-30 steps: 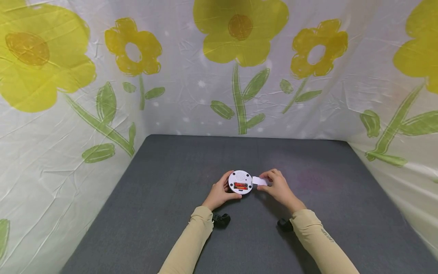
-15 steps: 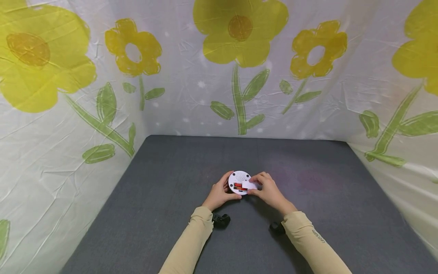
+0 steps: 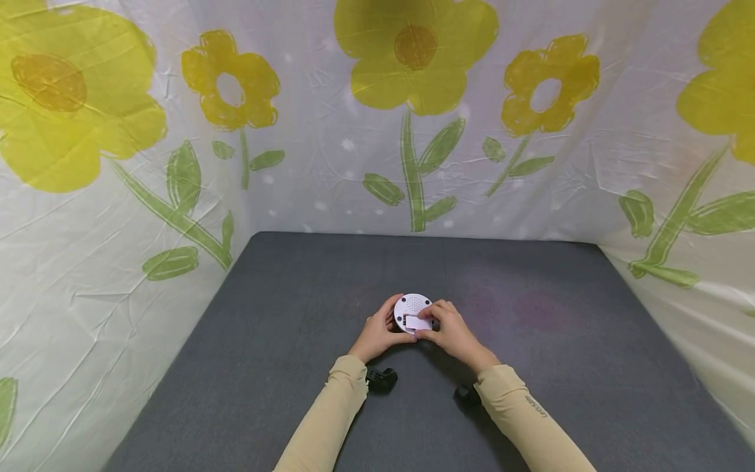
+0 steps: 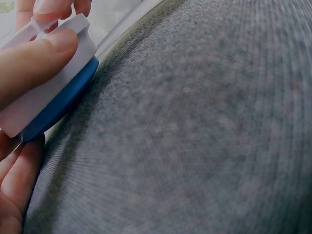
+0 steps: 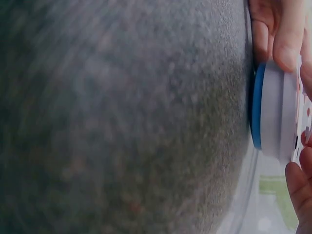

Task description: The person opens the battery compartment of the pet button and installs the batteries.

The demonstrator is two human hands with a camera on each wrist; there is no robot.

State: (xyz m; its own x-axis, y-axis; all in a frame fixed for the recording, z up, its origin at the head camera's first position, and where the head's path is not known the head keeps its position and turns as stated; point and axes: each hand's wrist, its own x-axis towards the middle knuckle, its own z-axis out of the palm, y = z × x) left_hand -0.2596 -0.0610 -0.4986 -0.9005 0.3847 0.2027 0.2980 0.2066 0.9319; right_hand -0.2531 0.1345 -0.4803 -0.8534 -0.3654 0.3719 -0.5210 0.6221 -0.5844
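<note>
A round white device (image 3: 411, 302) with a perforated patch and small dark feet faces up in the head view. Its other side is blue, as the left wrist view shows on the device (image 4: 53, 92). My left hand (image 3: 377, 332) grips it by the left rim, thumb along the near edge. Between thumb and fingers my right hand (image 3: 453, 332) pinches a small white battery cover (image 3: 415, 322), which lies over most of the battery compartment. Only a sliver of the red batteries shows at the cover's left. In the right wrist view, fingertips (image 5: 298, 183) are beside the device's rim.
The hands work over a dark grey table (image 3: 307, 295). A white curtain (image 3: 318, 131) printed with yellow flowers stands behind and at both sides. Black wrist cameras (image 3: 382, 380) sit under both sleeves.
My right hand has moved left, bringing the battery cover from beside the device to over the compartment, hiding most of the batteries. The left hand and device have stayed in place.
</note>
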